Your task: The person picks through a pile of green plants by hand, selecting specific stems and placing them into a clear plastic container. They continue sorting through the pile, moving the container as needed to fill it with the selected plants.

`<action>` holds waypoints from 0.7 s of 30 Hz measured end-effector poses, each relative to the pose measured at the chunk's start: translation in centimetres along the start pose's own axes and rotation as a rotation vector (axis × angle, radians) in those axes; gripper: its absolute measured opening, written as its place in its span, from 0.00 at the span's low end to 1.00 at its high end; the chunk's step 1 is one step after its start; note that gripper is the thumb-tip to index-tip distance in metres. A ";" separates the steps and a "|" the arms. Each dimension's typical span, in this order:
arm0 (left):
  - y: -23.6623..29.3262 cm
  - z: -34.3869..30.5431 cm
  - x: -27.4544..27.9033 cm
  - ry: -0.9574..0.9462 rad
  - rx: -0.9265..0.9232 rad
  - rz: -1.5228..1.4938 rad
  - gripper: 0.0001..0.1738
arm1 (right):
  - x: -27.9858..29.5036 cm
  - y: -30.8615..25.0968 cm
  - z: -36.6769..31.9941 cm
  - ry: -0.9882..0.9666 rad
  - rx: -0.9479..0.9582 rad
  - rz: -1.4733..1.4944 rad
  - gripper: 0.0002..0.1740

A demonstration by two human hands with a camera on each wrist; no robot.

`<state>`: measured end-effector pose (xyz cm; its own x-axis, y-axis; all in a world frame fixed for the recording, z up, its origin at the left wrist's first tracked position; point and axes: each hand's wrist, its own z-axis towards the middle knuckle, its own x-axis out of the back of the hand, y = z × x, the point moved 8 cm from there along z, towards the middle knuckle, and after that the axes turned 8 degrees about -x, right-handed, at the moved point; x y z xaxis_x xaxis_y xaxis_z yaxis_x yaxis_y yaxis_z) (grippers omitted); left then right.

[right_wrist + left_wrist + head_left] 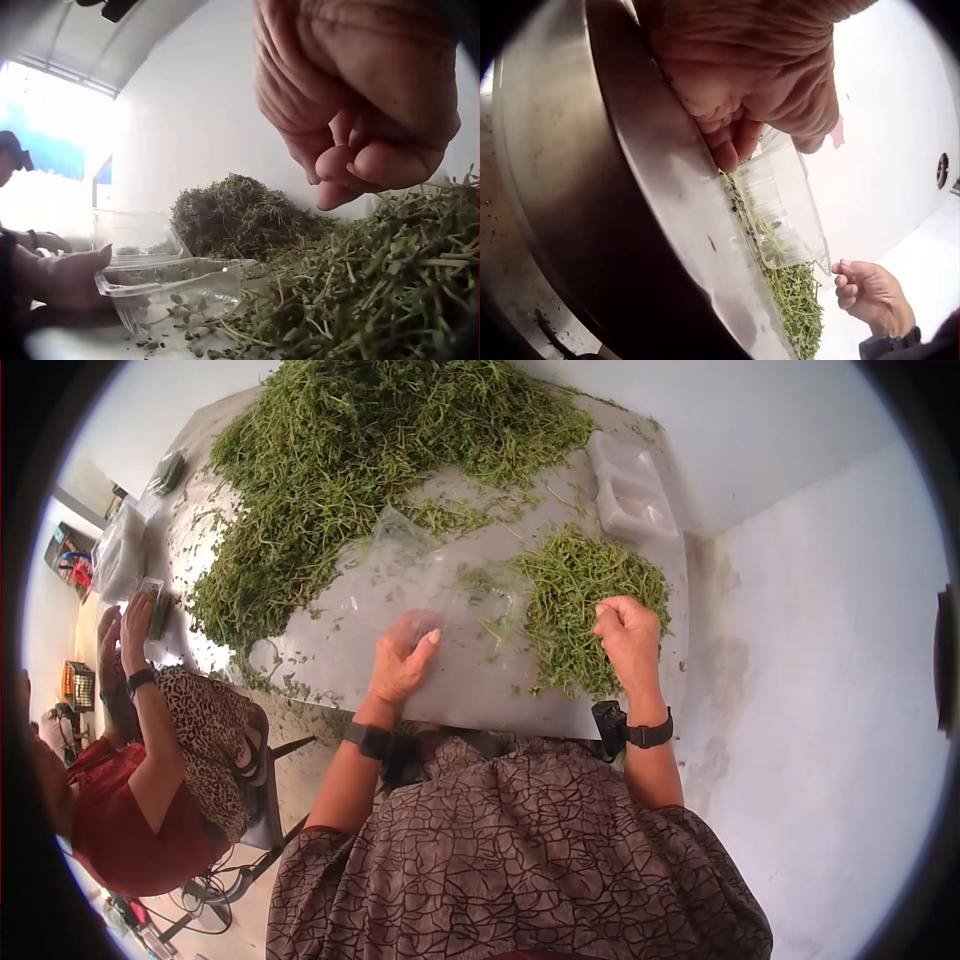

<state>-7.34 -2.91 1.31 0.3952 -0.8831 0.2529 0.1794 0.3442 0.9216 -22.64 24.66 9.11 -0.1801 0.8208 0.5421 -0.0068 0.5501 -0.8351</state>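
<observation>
My left hand (403, 660) holds a clear hinged plastic box (202, 281) by its near side, thumb at the rim and other fingers partly hidden. The box stands with its lid raised, and a few green sprigs (772, 244) show through its wall in the left wrist view. My right hand (632, 640) hovers over a small heap of leafy green stems (590, 600), to the right of the box. Its fingers (337, 169) are curled in toward the thumb, and nothing shows between them.
A much larger heap of greens (330, 470) covers the back and left of the metal table (330, 615). Stacked clear boxes (632, 490) stand at the far right edge, beside a pale wall (830, 660). Another person (140, 790) sits at the left, near more boxes (120, 555).
</observation>
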 end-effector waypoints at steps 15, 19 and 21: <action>0.8 0.1 -0.4 0.027 0.004 -0.013 0.19 | 5.7 1.2 1.9 0.351 0.146 -0.315 0.09; 0.5 0.0 -0.3 0.033 0.005 -0.017 0.18 | 5.9 1.8 3.1 0.291 -0.016 -0.434 0.14; 0.5 0.1 -0.1 0.029 -0.013 0.010 0.18 | 5.5 1.7 3.2 0.279 -0.005 -0.463 0.16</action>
<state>-7.41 -2.65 1.76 0.4228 -0.8701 0.2533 0.1872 0.3574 0.9150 -26.78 29.66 10.35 0.1086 0.5020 0.8580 -0.0183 0.8640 -0.5032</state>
